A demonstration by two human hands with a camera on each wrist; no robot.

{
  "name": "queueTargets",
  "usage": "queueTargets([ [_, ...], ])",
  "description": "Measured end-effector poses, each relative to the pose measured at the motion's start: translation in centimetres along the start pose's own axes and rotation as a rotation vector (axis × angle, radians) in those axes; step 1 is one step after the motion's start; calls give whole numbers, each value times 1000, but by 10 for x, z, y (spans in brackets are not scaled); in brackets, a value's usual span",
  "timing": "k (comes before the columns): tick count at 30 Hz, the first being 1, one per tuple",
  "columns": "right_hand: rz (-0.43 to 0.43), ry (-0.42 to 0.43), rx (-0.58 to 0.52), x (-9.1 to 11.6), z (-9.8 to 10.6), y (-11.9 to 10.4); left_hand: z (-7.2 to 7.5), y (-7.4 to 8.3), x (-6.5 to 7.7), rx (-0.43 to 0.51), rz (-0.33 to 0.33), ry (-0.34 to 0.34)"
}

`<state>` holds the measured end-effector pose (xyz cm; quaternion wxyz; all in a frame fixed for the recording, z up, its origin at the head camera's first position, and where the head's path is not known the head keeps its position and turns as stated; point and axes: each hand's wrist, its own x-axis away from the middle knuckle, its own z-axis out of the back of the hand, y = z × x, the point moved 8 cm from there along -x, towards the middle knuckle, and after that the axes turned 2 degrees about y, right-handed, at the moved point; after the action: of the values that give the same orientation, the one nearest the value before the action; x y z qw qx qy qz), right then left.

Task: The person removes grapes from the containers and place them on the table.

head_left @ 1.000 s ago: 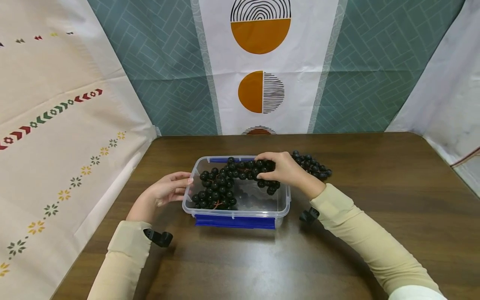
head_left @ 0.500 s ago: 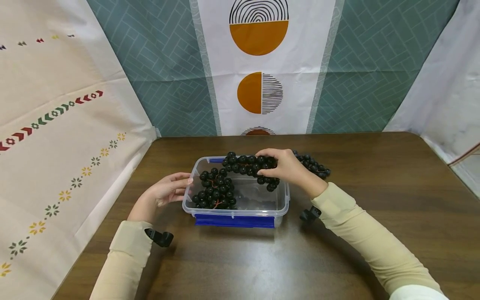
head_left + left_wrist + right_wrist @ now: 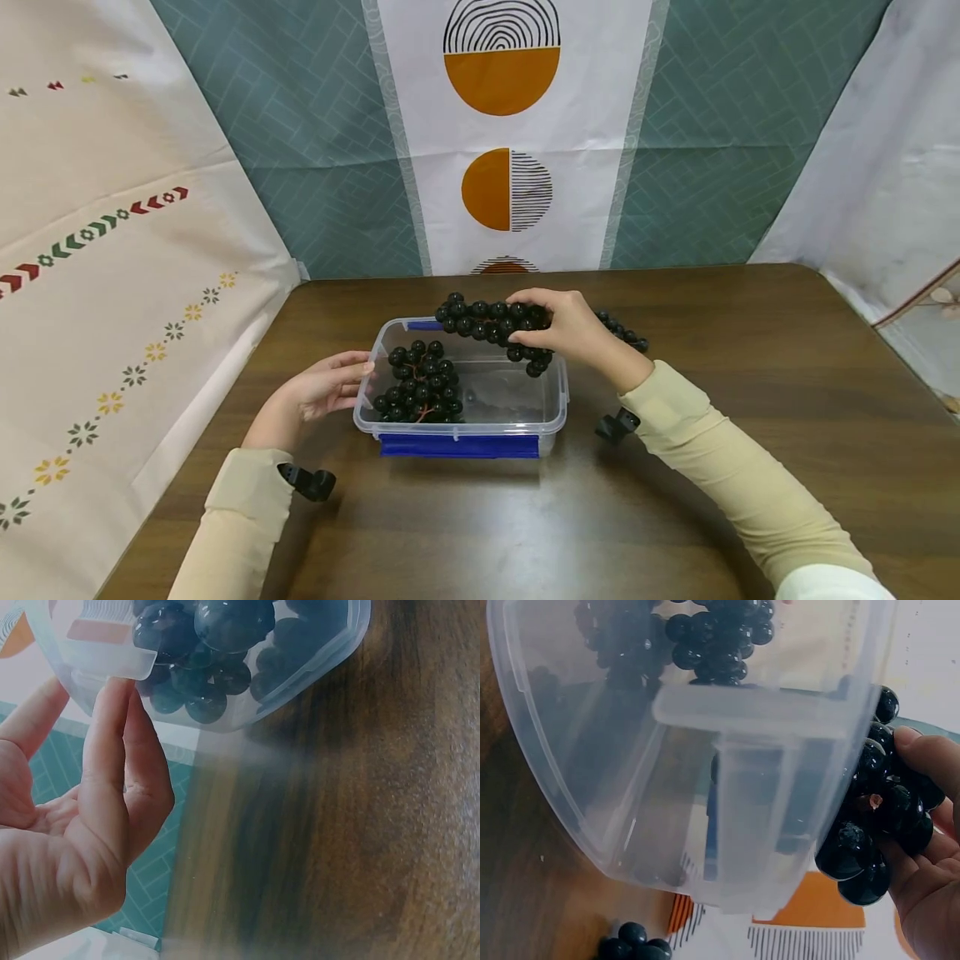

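My right hand [image 3: 566, 329] grips a bunch of black grapes [image 3: 480, 321] from its right end. The bunch stretches leftward over the back rim of a clear plastic container [image 3: 510, 412] with blue latches. In the right wrist view the held grapes [image 3: 866, 825] hang between thumb and fingers, beyond the container wall. Another bunch of black grapes [image 3: 420, 383] lies inside the container's left half. At the left side my left hand [image 3: 322, 387] touches the wall; its extended fingers [image 3: 105, 750] meet the plastic near a side latch in the left wrist view.
A further bunch of dark grapes [image 3: 622, 331] lies on the brown wooden table [image 3: 712, 400] behind the right hand, partly hidden by it. Patterned cloths [image 3: 315, 167] hang along the back and sides of the table.
My right hand has raised its grape bunch up off the bunch in the container, with a slight shift left. The left hand stays at the container's side. The head view has shifted slightly.
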<state>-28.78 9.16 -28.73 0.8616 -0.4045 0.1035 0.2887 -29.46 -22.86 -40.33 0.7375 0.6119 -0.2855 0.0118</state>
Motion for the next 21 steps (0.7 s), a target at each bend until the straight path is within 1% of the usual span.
queueTargets([
  [8,7,51,-15,0,11,-2,3,-1,1,-17,-1,-21],
  [12,25,77,-27,1,16,-4,3,-2,0,-7,-3,-20],
  [21,53,103,-5,4,27,-10,2,0,2,-7,-8,-16],
])
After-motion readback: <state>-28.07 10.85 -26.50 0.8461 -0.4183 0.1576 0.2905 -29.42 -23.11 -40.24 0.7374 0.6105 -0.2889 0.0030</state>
